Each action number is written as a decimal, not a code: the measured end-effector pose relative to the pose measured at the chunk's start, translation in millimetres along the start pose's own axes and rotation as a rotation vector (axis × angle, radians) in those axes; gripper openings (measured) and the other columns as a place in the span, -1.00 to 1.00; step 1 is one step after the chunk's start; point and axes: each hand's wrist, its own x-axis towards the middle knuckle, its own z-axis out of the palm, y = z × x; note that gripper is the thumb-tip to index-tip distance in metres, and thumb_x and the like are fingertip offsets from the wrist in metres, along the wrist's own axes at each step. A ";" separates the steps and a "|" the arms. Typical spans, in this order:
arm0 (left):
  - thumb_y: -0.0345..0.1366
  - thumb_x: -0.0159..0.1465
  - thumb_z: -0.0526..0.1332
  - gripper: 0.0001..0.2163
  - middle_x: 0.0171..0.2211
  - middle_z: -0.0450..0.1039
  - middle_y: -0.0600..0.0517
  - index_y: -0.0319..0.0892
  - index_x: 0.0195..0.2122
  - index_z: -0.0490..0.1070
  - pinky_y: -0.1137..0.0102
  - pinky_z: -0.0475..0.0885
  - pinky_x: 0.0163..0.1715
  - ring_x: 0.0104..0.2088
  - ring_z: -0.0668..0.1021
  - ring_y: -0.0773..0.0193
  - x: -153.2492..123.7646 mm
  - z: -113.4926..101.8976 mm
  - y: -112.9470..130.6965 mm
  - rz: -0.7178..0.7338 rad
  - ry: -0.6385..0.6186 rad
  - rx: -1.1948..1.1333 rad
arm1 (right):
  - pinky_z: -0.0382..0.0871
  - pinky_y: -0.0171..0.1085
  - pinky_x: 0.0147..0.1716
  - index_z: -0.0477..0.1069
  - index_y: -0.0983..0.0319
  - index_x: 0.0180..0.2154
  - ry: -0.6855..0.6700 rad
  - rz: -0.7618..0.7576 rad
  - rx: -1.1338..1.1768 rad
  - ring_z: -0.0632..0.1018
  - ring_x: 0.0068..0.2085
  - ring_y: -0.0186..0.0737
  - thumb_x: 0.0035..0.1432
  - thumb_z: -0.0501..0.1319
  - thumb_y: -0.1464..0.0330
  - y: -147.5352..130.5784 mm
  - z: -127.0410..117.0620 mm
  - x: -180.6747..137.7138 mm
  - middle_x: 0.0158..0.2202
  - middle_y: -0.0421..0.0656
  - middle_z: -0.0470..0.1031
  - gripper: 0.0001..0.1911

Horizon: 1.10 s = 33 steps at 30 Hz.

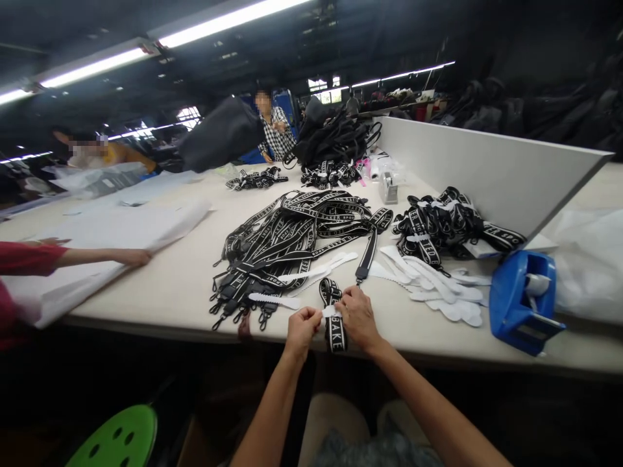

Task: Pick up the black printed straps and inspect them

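Head view: two hands pinch a folded strap at the table's near edge.

Both hands meet just in front of the big strap pile. The left hand has its fingers closed on a small white strip, and the right hand has its fingers pressed on the folded strap where the strip wraps round it. The strap is black with white letters and hangs a little over the table edge. It looks soft, light and floppy, so it would sag if held by one end; the folded middle is the best place to grip. The white strip may be sticky tape, but it is too small to tell. More white strips lie right of the pile, and a blue tape holder sits further right. Left of the pile, another person's hand rests on white sheets.
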 end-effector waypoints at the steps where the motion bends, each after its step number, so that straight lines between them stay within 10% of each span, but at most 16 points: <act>1: -0.14 -0.08 0.36 -0.74 -0.69 0.26 0.17 -0.20 -0.61 0.35 0.48 0.10 -0.59 -0.64 0.26 0.44 1.7 -0.4 -2.1 0.030 0.019 0.031 | 0.23 -0.10 0.00 0.39 0.22 -0.36 0.005 -0.011 -0.002 0.42 -0.07 -0.10 0.26 0.14 0.40 0.7 2.4 0.4 -0.16 -0.10 0.41 -0.87; 8: -0.22 0.04 0.25 -0.82 -0.62 0.28 0.15 -0.14 -0.59 0.29 0.44 0.21 -0.48 -0.52 0.32 0.33 6.8 4.6 -12.9 0.164 0.173 0.131 | 0.37 -0.17 -0.22 0.29 0.17 -0.45 0.128 0.221 0.304 0.47 -0.33 -0.16 0.21 0.12 0.28 9.5 17.1 -2.2 -0.35 -0.15 0.39 -0.82; 13: -0.04 0.19 0.12 -0.75 -0.55 0.23 0.17 -0.10 -0.44 0.18 0.43 0.33 -0.45 -0.50 0.36 0.32 -6.8 18.0 -20.4 0.151 0.146 -0.012 | 0.39 -0.10 -0.06 0.41 0.25 -0.14 0.041 0.377 0.665 0.55 -0.13 -0.04 0.21 0.11 0.08 15.8 6.4 -12.8 -0.15 0.00 0.54 -0.61; 20: 0.15 0.15 0.21 -0.59 -0.54 0.29 0.13 -0.13 -0.46 0.27 0.44 0.33 -0.38 -0.45 0.37 0.30 -30.7 32.5 -6.9 0.255 0.127 -0.066 | 0.39 -0.22 -0.28 0.54 0.30 -0.26 -0.366 0.225 0.866 0.53 -0.28 -0.09 0.15 0.12 -0.11 0.0 -28.5 -20.8 -0.36 -0.12 0.55 -0.41; 27: 0.14 0.14 0.25 -0.61 -0.41 0.45 0.05 -0.12 -0.36 0.38 0.38 0.42 -0.28 -0.34 0.48 0.21 -35.5 38.5 24.8 0.361 0.077 -0.117 | 0.38 -0.21 -0.19 0.39 0.21 -0.02 -0.164 0.167 0.941 0.51 -0.20 -0.10 0.18 0.18 -0.01 -28.4 -46.7 -25.1 -0.24 -0.09 0.53 -0.50; 33: 0.22 -0.13 0.37 -0.47 -0.44 0.56 -0.04 -0.15 -0.39 0.38 0.34 0.44 -0.47 -0.51 0.50 0.21 -14.6 21.1 -19.3 0.180 0.162 -0.080 | 0.32 -0.31 -0.55 0.40 0.27 -0.23 -0.303 0.461 1.181 0.47 -0.56 -0.28 -0.10 0.30 -0.16 14.4 -27.7 -44.1 -0.53 -0.20 0.45 -0.35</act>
